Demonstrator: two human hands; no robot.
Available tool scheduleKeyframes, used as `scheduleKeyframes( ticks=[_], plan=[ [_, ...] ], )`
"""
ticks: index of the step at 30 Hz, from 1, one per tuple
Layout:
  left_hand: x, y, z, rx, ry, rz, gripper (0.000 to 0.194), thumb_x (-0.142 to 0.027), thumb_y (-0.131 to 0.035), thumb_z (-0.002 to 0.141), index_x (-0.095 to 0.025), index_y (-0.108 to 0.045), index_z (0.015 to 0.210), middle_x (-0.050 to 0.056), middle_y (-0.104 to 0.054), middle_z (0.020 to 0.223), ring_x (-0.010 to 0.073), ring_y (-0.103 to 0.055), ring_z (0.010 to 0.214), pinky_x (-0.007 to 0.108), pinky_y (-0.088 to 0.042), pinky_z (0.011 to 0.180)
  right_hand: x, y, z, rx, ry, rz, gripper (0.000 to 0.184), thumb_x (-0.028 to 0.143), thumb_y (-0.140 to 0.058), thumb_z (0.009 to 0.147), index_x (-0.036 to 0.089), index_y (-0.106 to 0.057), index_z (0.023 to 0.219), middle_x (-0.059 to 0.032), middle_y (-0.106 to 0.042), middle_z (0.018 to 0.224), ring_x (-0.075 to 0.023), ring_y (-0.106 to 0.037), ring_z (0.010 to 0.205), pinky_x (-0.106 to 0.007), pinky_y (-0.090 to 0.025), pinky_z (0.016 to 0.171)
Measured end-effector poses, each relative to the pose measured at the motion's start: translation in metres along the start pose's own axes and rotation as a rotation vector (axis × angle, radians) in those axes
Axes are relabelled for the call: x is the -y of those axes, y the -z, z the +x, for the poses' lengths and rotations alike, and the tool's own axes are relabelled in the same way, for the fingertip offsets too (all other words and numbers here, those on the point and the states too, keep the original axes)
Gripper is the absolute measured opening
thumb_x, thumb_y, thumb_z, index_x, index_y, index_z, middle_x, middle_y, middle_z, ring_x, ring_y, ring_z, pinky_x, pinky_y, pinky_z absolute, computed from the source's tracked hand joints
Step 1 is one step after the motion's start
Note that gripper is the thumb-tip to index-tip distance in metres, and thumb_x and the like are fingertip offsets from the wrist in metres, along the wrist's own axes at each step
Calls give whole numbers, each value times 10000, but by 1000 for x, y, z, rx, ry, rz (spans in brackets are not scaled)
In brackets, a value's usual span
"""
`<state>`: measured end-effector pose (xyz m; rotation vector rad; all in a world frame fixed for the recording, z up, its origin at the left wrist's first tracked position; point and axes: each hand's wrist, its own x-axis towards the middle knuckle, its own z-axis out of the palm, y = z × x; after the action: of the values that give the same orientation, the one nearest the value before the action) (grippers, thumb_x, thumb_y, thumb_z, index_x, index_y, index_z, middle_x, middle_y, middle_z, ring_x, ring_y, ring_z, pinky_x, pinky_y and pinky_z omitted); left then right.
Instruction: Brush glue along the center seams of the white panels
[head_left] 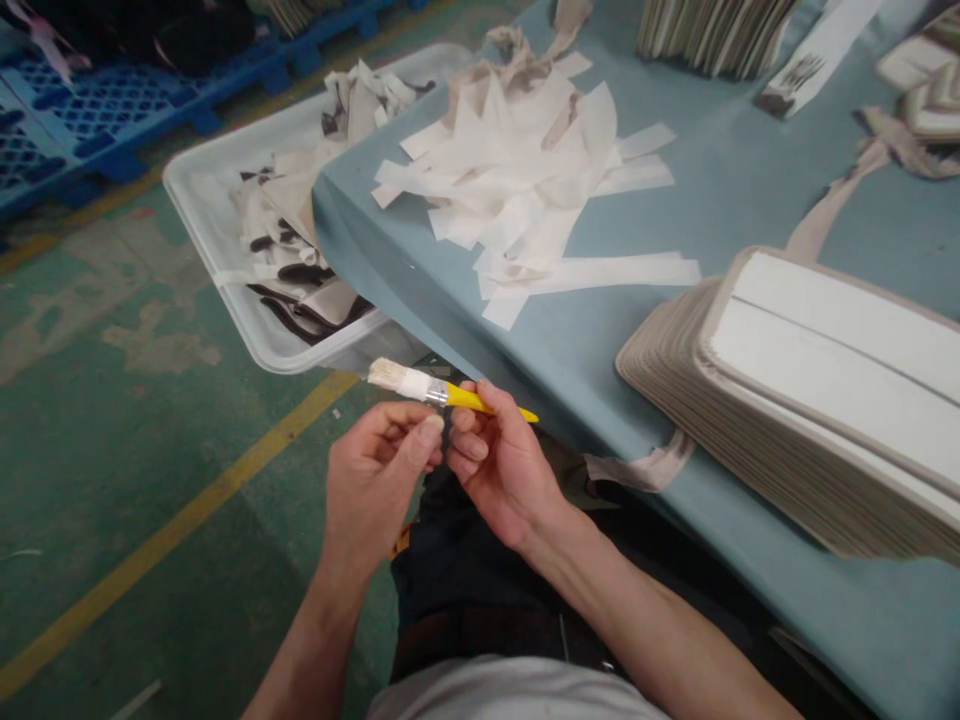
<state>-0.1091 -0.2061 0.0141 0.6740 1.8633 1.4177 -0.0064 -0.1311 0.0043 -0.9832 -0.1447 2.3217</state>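
My right hand [502, 465] grips a small brush [427, 388] with a yellow handle and pale bristles that point left, held over my lap beside the table corner. My left hand [379, 480] is curled beside it, thumb and fingers pinched together against the right hand's fingers, on something too small to make out. Both hands hover above my dark trousers, just off the edge of the blue-grey table [720, 200].
A heap of white paper strips [525, 190] lies on the table. A tall fanned stack of beige-edged pieces [810, 390] sits at right. A white plastic bin [225, 240] of scraps stands on the green floor at left, with blue pallets [97, 110] behind.
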Motion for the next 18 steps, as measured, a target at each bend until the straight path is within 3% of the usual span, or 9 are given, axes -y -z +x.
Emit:
scheduleKeyframes(
  ticks=[6,18],
  plan=[
    [-6,-12,1,-17,2,-49,139,-347,-817,824,-213,-791,799,7,-714,668,133,-646,554,214,-565,557,-2,-2,0,-6,12,-7,397,419,-954,749,194,-660,893,117,-557,584,-30,-340,419,-145,-324,399],
    [-13,-6,0,22,-27,8,140,-307,-751,876,-201,-768,785,8,-705,624,136,-636,516,219,-572,547,-11,-1,0,52,133,-61,434,521,-940,751,193,-685,876,105,-570,595,-33,-324,421,-159,-348,398]
  ],
)
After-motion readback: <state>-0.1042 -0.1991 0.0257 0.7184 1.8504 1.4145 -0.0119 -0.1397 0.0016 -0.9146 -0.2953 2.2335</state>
